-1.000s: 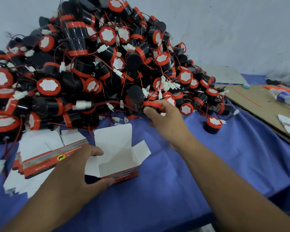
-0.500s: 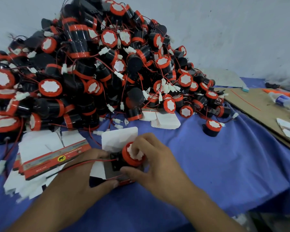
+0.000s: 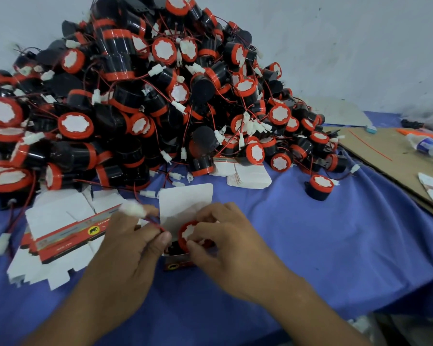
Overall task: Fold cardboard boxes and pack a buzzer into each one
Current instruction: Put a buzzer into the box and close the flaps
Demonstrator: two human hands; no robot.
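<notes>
Buzzer (image 3: 189,234), probably light and rigid, is pinched by its orange rim in the right grip (image 3: 225,243), half-seated in the open box (image 3: 178,262) at near centre, its floppy wire (image 3: 153,220) pinched in the left grip (image 3: 133,243).

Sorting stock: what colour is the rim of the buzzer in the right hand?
The buzzer rim is red-orange; head view shows it.

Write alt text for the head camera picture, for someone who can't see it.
The right hand grips a buzzer partly in an open box while the left hand pinches its wire. A pile of buzzers rises behind; flat boxes lie left, on blue cloth.
</notes>
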